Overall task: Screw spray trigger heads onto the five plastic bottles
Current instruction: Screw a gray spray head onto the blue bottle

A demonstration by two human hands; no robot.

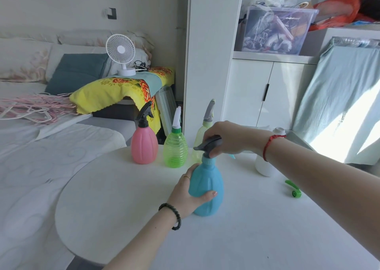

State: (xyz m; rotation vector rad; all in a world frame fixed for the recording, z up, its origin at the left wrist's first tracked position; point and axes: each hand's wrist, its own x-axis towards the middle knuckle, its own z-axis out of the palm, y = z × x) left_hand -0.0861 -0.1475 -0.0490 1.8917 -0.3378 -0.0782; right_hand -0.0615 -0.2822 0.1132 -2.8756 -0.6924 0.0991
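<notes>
A blue bottle (209, 189) stands upright on the white table (144, 197), with my left hand (186, 195) wrapped around its left side. My right hand (228, 138) grips the black trigger head (207, 144) sitting on the blue bottle's neck. Behind stand a pink bottle (144, 146) with a black head, a green ribbed bottle (175, 150) with a white head, and a pale yellow bottle (202, 134) with a grey head. A white bottle (264, 167) is partly hidden behind my right wrist. A loose green trigger head (294, 189) lies on the table at right.
A bed (30, 167) with pink hangers (30, 107) runs along the table's left. A white fan (121, 53) stands on a yellow cloth behind. White cabinets (257, 95) and a clear storage box (275, 31) are at the back right.
</notes>
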